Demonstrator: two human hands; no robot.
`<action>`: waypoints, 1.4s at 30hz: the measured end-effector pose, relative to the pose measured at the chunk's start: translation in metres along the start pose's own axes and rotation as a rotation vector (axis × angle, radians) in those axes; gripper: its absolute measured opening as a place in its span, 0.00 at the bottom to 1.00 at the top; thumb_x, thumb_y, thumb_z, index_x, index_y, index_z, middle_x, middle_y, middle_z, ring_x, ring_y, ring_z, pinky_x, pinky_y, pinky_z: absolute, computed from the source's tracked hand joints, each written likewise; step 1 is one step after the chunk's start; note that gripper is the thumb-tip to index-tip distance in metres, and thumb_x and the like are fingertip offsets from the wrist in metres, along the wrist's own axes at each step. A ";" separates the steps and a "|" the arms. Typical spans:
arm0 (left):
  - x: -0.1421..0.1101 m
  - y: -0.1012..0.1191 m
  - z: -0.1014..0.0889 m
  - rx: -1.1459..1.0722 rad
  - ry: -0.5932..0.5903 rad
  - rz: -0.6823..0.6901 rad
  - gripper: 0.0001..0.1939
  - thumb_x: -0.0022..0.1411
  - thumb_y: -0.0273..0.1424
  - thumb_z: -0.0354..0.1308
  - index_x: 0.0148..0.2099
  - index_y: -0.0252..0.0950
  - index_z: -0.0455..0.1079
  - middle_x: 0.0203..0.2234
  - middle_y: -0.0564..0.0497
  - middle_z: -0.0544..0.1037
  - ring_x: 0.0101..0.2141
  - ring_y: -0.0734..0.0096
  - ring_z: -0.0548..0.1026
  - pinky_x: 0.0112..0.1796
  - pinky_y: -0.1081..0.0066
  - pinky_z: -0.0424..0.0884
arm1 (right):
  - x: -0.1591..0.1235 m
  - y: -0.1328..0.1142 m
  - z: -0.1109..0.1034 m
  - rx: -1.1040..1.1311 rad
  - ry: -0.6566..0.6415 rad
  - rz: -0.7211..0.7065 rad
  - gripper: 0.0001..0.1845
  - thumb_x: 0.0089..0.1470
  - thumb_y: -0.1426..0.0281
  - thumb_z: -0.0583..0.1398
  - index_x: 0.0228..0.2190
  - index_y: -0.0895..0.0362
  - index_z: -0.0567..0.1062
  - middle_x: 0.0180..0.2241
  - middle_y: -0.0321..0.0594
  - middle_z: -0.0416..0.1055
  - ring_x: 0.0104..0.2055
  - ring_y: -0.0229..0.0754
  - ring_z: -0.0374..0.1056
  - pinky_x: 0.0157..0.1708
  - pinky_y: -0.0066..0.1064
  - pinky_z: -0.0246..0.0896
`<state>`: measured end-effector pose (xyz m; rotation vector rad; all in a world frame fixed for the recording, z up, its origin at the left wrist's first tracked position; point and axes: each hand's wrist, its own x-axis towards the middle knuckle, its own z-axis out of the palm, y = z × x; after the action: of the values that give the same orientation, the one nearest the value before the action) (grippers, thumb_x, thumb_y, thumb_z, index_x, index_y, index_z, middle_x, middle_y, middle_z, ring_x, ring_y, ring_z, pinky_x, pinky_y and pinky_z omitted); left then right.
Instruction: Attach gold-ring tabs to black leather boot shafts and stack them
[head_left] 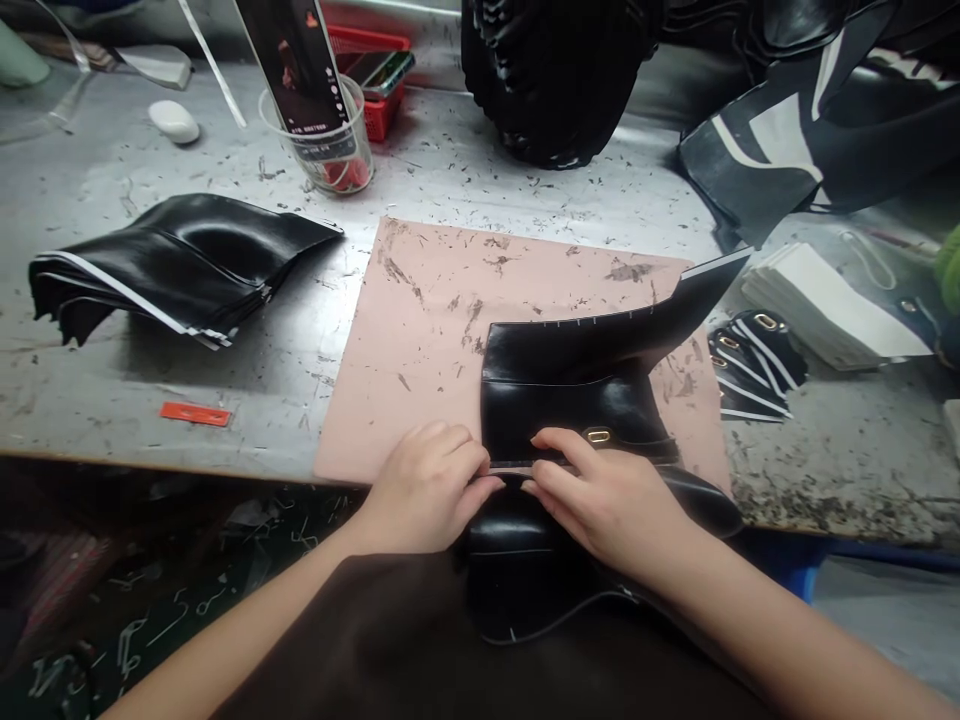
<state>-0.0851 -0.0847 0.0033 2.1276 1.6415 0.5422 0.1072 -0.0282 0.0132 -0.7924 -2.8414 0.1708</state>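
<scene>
A glossy black leather piece (562,405), shaped like a boot upper with a small gold eyelet (598,436), lies across a pink mat (420,350) and hangs over the bench's front edge toward my lap. My left hand (435,485) pinches the piece's fold at its left end, thumb and fingers together. Beside it, my right hand (600,490) grips the same fold, thumb below and fingers above, with the index finger bent over the leather. The lower flap (517,580) drapes against my dark apron. What lies under my fingertips is hidden.
Stacked black leather pieces (202,245) sit at the left, behind an orange strip (195,414). A phone (296,65) leans in a clear plastic cup (352,155) near a red basket (390,110). At right lie eyelet straps (757,360) and white pieces (825,300).
</scene>
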 end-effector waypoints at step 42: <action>-0.053 -0.003 -0.015 -0.143 0.088 0.337 0.09 0.55 0.30 0.58 0.39 0.35 0.65 0.33 0.47 0.72 0.36 0.68 0.70 0.38 0.67 0.68 | -0.011 -0.001 0.003 -0.079 -0.028 -0.003 0.18 0.60 0.65 0.47 0.27 0.57 0.73 0.43 0.43 0.69 0.19 0.29 0.59 0.18 0.24 0.46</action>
<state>-0.1078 -0.1341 0.0107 2.3110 1.2470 0.8385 0.1152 -0.0350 0.0088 -0.8075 -2.8912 0.0708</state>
